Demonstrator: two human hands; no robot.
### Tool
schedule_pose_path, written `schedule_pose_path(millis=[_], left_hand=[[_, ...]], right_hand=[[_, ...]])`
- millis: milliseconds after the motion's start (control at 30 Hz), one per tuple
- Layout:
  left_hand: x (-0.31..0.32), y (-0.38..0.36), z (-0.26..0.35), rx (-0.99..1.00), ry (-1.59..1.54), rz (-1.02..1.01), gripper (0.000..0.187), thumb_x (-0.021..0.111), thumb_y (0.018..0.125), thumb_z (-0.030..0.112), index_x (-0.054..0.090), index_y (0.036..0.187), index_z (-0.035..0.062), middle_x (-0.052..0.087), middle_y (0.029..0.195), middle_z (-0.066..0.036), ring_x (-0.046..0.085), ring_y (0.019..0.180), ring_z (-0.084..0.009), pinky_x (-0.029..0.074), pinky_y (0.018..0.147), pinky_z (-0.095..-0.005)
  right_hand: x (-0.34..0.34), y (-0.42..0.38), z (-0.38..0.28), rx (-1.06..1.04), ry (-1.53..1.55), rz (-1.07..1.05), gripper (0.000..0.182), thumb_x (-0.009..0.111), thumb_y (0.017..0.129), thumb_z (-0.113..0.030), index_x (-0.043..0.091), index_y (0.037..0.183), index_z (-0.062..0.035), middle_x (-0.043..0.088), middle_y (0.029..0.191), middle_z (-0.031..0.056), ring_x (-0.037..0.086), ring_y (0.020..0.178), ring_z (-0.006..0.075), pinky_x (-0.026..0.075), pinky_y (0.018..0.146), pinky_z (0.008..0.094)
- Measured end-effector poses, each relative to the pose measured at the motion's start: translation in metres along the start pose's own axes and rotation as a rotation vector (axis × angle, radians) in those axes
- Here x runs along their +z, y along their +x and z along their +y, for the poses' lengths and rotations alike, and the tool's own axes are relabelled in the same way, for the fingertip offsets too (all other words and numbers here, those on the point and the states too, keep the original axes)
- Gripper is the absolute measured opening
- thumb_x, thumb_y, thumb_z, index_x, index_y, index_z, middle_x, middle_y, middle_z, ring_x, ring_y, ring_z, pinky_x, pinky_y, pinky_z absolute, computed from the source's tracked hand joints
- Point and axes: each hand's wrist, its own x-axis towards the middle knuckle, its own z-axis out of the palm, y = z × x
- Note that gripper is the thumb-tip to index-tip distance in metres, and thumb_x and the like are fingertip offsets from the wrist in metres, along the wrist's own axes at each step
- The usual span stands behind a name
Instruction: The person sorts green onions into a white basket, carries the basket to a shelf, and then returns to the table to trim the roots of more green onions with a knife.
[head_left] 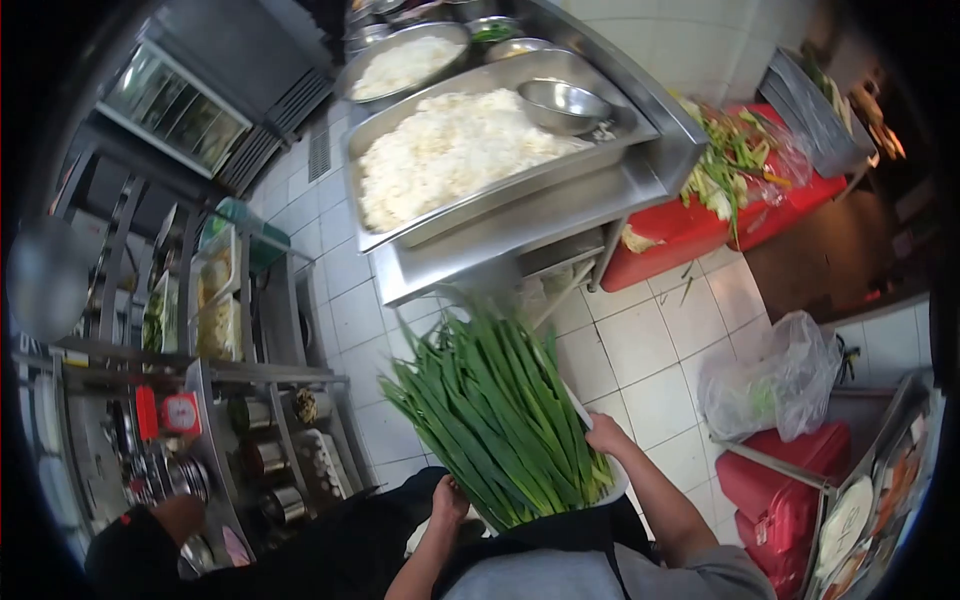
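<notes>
A big bundle of green onions (pixel 490 410) lies in a white tub (pixel 619 482) held against my body, the long leaves fanning out over its far edge. My right hand (pixel 607 436) is closed on the tub's right rim. On the other side, my left hand (pixel 447 498) is closed at the tub's left edge, close against the leaves; its fingertips are partly hidden. Most of the tub is covered by the greens.
Ahead stands a steel counter with a deep tray (pixel 440 232) of white rice and a metal bowl (pixel 563 105). Vegetable trimmings (pixel 735 165) lie on a red surface (pixel 650 262). A person's black sleeve (pixel 130 550) shows at lower left by steel shelving. A plastic bag (pixel 770 380) sits at right.
</notes>
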Motion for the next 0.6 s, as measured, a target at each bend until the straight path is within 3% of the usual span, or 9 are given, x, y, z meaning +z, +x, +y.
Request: schedule_pose_path(millis=[33, 133, 267, 333, 433, 600], left_hand=[[0.009, 0.007, 0.000, -0.068, 0.040, -0.002, 0.027, 0.034, 0.089, 0.013, 0.055, 0.097, -0.0025, 0.057, 0.101, -0.011, 0.054, 0.096, -0.0229, 0.041, 0.092, -0.0348], [0.023, 0.047, -0.007, -0.222, 0.133, -0.040, 0.027, 0.034, 0.089, 0.013, 0.055, 0.096, -0.0027, 0.058, 0.097, -0.012, 0.054, 0.095, -0.0232, 0.041, 0.092, -0.0351], [0.088, 0.068, -0.004, -0.212, 0.350, -0.048, 0.030, 0.031, 0.089, 0.017, 0.051, 0.102, -0.0015, 0.056, 0.102, -0.015, 0.053, 0.098, -0.0295, 0.040, 0.093, -0.0430], [0.120, 0.073, 0.002, -0.067, 0.469, -0.137, 0.029, 0.033, 0.090, 0.016, 0.051, 0.102, -0.0024, 0.055, 0.104, -0.015, 0.053, 0.100, -0.0300, 0.041, 0.093, -0.0433], [0.146, 0.104, 0.017, 0.071, 0.483, -0.117, 0.030, 0.034, 0.091, 0.018, 0.051, 0.105, -0.0024, 0.057, 0.104, -0.015, 0.053, 0.101, -0.0288, 0.040, 0.093, -0.0423], [0.216, 0.133, 0.057, 0.167, 0.601, -0.123, 0.032, 0.034, 0.092, 0.016, 0.049, 0.112, -0.0034, 0.055, 0.113, -0.018, 0.051, 0.107, -0.0291, 0.039, 0.096, -0.0418]], right_hand=[[0.000, -0.007, 0.013, 0.047, 0.041, 0.029, 0.034, 0.052, 0.070, -0.007, 0.060, 0.102, 0.0009, 0.059, 0.098, 0.0267, 0.057, 0.095, 0.0386, 0.045, 0.083, 0.0419], [-0.003, -0.028, 0.046, 0.105, 0.208, 0.101, 0.034, 0.052, 0.070, -0.008, 0.059, 0.102, 0.0007, 0.059, 0.097, 0.0270, 0.058, 0.094, 0.0384, 0.045, 0.083, 0.0425], [-0.016, -0.006, 0.069, 0.196, 0.225, 0.120, 0.034, 0.049, 0.074, -0.009, 0.057, 0.107, -0.0041, 0.059, 0.103, 0.0245, 0.056, 0.098, 0.0396, 0.045, 0.086, 0.0435], [-0.022, 0.018, 0.077, 0.164, 0.247, 0.206, 0.036, 0.048, 0.074, -0.008, 0.057, 0.108, -0.0050, 0.059, 0.103, 0.0240, 0.056, 0.097, 0.0396, 0.045, 0.085, 0.0440], [-0.063, 0.035, 0.058, 0.073, 0.355, 0.270, 0.039, 0.048, 0.073, -0.006, 0.057, 0.111, -0.0061, 0.059, 0.100, 0.0249, 0.056, 0.095, 0.0403, 0.045, 0.084, 0.0453], [-0.100, 0.078, 0.044, -0.023, 0.397, 0.344, 0.039, 0.049, 0.072, -0.005, 0.057, 0.110, -0.0034, 0.062, 0.094, 0.0237, 0.058, 0.090, 0.0396, 0.046, 0.083, 0.0447]])
